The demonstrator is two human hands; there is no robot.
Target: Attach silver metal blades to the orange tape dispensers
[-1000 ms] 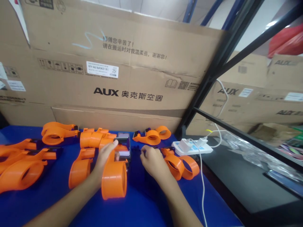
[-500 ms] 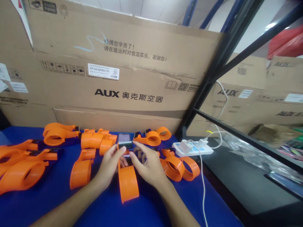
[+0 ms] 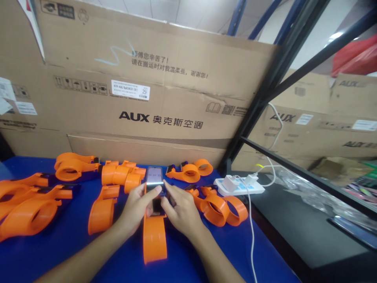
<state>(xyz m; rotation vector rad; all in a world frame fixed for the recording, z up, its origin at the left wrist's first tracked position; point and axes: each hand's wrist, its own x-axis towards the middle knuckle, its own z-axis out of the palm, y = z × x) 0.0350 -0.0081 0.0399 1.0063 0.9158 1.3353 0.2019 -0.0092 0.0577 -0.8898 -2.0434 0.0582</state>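
Between both hands, an orange plastic tape dispenser (image 3: 155,239) is held with its round hub toward me and its dark head away. My left hand (image 3: 137,206) is closed around the frame near the head, thumb on top of the metal and dark edge. My right hand (image 3: 181,204) is closed at the head's right side, its thumb and index finger against it; its other fingers are partly hidden. Just beyond the head lies a phone (image 3: 154,173) with a lit screen. A single orange dispenser (image 3: 101,214) rests left of my left hand.
Several more orange dispensers (image 3: 32,216) lie on the blue tabletop (image 3: 118,259) at left, back and right. A white power strip (image 3: 240,186) with plugs and a cable (image 3: 251,236) is at the right. A large cardboard box (image 3: 165,90) stands behind; a black metal rack frame (image 3: 265,94) rises at right.
The held dispenser has shifted slightly left and toward me, its hub turned to face more squarely. Both hands moved with it, and the left thumb lies further over the head.
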